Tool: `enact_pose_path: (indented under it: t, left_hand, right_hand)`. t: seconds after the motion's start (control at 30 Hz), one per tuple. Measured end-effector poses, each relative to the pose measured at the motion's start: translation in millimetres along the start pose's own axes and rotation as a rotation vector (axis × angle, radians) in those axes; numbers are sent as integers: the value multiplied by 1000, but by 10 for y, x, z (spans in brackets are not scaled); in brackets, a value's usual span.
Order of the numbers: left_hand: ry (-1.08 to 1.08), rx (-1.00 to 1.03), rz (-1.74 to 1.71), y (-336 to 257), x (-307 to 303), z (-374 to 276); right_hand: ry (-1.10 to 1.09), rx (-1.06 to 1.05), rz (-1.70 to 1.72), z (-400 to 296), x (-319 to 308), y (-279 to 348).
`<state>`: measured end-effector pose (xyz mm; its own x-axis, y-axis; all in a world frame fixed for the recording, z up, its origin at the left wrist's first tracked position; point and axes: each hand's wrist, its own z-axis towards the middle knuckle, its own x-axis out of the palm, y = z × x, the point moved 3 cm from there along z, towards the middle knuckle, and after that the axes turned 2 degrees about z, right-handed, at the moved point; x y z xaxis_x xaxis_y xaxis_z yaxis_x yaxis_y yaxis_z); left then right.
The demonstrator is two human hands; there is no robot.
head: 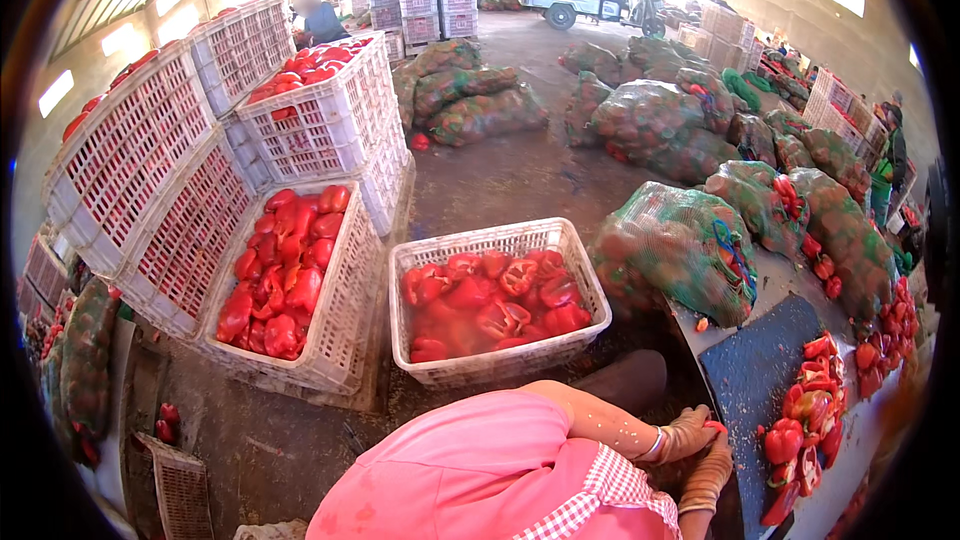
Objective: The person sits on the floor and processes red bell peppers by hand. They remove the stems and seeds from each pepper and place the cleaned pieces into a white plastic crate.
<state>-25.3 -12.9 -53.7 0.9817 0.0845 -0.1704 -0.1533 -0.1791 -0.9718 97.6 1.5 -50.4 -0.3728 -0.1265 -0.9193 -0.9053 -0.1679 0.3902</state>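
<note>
My left hand, in a tan fingerless wrap with a metal bracelet at the wrist, meets my right hand, wrapped in the same way. Between their fingertips shows a small red piece, probably bell pepper, mostly covered by the fingers. Both hands are at the near edge of a work surface. On it lies a dark blue mat scattered with seeds. Cut and whole red bell peppers are heaped on the mat's far side.
A white plastic crate of halved red peppers stands on the floor. Left of it, another filled crate sits beside stacked crates. Mesh sacks of peppers lie ahead. A cargo tricycle and people are farther off.
</note>
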Motion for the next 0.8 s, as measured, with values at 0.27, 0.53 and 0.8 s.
enact_pose_path:
  t: [0.27,0.53,0.8]
  left_hand:
    - [-51,210,166,-134,-25,-107]
    - [-44,80,225,-103,-126,-131]
    - [-74,-85,283,-16,-132,-177]
  right_hand:
    - [-261,-95,30,-218,3,154]
    - [77,-44,648,209,485,-575]
    - [-9,-11,802,271,932,-641]
